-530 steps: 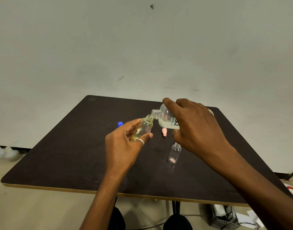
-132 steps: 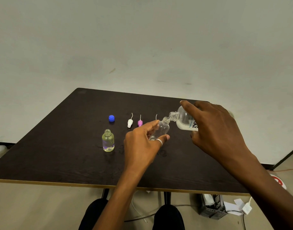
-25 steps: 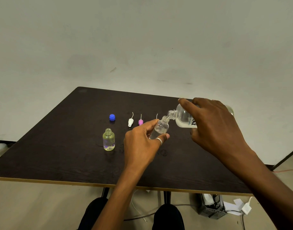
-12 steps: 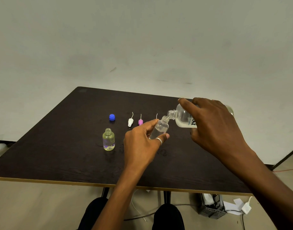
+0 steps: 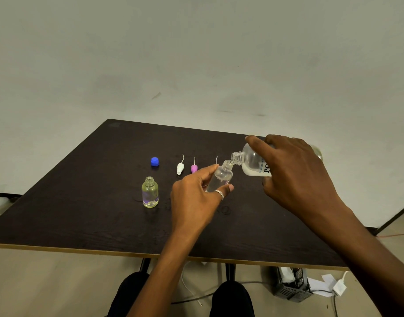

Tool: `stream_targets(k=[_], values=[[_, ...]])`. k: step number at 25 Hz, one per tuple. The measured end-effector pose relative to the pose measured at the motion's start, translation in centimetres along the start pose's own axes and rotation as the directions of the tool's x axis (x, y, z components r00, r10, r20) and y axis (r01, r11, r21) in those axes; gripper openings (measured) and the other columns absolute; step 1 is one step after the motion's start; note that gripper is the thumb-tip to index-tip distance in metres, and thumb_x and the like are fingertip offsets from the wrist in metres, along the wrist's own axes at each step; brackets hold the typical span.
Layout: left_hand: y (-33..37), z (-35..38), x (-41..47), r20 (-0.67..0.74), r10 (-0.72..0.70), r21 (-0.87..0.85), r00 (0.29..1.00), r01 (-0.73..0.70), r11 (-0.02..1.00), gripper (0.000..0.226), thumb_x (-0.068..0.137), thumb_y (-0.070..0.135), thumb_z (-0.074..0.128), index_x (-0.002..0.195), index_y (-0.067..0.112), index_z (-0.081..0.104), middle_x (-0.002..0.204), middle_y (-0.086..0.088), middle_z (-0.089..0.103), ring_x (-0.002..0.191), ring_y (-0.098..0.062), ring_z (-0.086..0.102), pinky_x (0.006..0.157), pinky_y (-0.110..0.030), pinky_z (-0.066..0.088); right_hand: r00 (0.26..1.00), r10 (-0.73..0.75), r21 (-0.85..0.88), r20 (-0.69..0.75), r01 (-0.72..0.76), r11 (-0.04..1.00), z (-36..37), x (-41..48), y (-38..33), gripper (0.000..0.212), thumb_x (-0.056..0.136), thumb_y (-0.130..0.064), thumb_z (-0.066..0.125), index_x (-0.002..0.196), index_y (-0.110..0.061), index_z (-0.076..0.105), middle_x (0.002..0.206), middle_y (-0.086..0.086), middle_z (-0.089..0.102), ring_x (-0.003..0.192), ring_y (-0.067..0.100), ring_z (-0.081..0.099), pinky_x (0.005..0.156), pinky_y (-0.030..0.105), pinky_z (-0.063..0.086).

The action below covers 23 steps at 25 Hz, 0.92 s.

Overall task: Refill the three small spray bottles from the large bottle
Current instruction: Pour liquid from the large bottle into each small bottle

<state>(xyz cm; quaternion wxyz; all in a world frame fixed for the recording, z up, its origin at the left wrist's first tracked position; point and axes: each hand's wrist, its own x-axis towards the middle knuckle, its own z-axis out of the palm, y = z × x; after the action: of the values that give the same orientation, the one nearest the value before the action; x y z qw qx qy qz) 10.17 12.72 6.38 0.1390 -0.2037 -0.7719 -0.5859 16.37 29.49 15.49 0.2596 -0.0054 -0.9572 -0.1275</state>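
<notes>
My left hand [image 5: 196,202] grips a small clear bottle [image 5: 220,177], tilted to the right above the dark table [image 5: 82,213]. My right hand [image 5: 294,172] holds the large clear bottle [image 5: 251,163] on its side, its open neck touching the small bottle's mouth. A second small bottle [image 5: 150,192] stands upright and uncapped at the left, holding yellowish liquid. A third small bottle is not visible.
Behind the bottles lie a blue cap [image 5: 154,161], a white spray top [image 5: 180,168] and a pink spray top [image 5: 194,168]; a thin tube [image 5: 216,159] shows behind my left hand. A wall stands beyond the table's far edge. Cables and a grey box [image 5: 290,284] lie on the floor.
Over the last second nothing has visibly moved; both hands keep the same pouring pose. Earlier, the yellowish bottle was set down at the left and another small bottle was picked up.
</notes>
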Motion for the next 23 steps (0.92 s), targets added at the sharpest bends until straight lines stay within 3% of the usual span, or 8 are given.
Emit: stream_targets(k=[6, 11, 20, 23], values=[[-0.2, 0.07, 0.02, -0.004, 0.017, 0.005, 1.0, -0.017, 1.0, 0.046, 0.072, 0.036, 0.086, 0.116, 0.035, 0.071, 0.098, 0.029, 0.064, 0.09, 0.01, 0.063, 0.082, -0.009, 0.05, 1.0, 0.001, -0.001, -0.001, -0.001, 1.0, 0.06, 0.07, 0.03, 0.083, 0.062, -0.01, 0.075, 0.137, -0.027, 0.045, 0.113, 0.008, 0.064, 0.105, 0.035, 0.059, 0.092, 0.047, 0.047], [-0.27, 0.21, -0.02, 0.0, 0.015, -0.009, 1.0, -0.015, 1.0, 0.047, 0.072, 0.034, 0.086, 0.117, 0.034, 0.071, 0.093, 0.034, 0.06, 0.081, 0.023, 0.057, 0.074, 0.001, 0.043, 1.0, -0.003, -0.003, 0.005, 0.003, 1.0, 0.08, 0.09, 0.05, 0.083, 0.062, -0.01, 0.075, 0.138, -0.027, 0.044, 0.113, 0.007, 0.064, 0.104, 0.034, 0.059, 0.091, 0.046, 0.048], [-0.36, 0.42, 0.0, 0.012, 0.013, -0.029, 1.0, -0.012, 1.0, 0.044, 0.072, 0.034, 0.087, 0.113, 0.036, 0.072, 0.077, 0.044, 0.054, 0.081, 0.025, 0.057, 0.071, -0.001, 0.045, 1.0, -0.004, -0.009, -0.014, 0.004, 1.0, -0.04, 0.06, 0.04, 0.081, 0.062, -0.008, 0.071, 0.136, -0.027, 0.045, 0.109, 0.007, 0.063, 0.101, 0.034, 0.059, 0.09, 0.045, 0.046], [-0.49, 0.46, 0.01, 0.004, 0.014, -0.041, 1.0, -0.014, 0.999, 0.046, 0.072, 0.034, 0.087, 0.115, 0.036, 0.071, 0.084, 0.039, 0.06, 0.084, 0.021, 0.06, 0.075, -0.005, 0.048, 1.0, -0.007, -0.012, -0.011, 0.007, 1.0, -0.04, 0.12, 0.03, 0.081, 0.062, -0.008, 0.071, 0.136, -0.027, 0.044, 0.11, 0.007, 0.063, 0.102, 0.034, 0.059, 0.09, 0.045, 0.046]])
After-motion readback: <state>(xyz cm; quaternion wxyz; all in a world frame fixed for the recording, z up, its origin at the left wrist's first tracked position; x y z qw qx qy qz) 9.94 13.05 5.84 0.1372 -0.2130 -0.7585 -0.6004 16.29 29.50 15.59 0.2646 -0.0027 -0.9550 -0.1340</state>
